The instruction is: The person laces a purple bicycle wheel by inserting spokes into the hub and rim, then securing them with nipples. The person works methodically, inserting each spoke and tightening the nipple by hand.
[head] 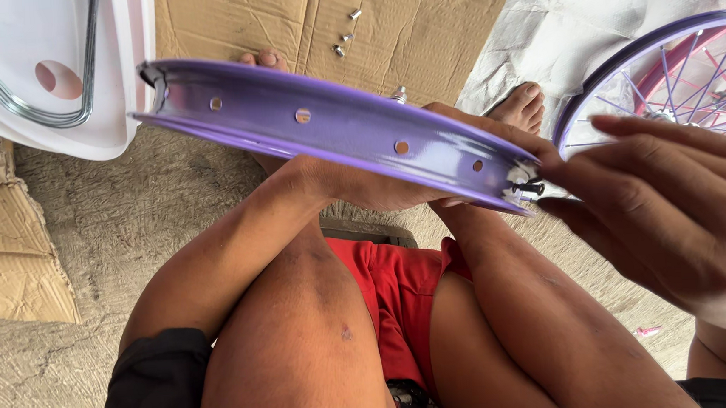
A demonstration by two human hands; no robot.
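So we've got a purple bicycle rim [324, 130] held up over our knees, no spokes in it, just the row of holes. Our left hand [362, 187] is cupped under it from below, fingers wrapped round the lower edge, so it's gripping the rim about mid-length. Our right hand [669, 200] is at the rim's right end, thumb and fingertips pinched in on a small dark metal piece [529, 189] sticking out there; we can't tell exactly what it is. Just beyond the right hand there's a spoked purple wheel [668, 63] on the ground. Above the left hand, a few loose bolts [344, 36] lie on cardboard [418, 21], well apart from it.
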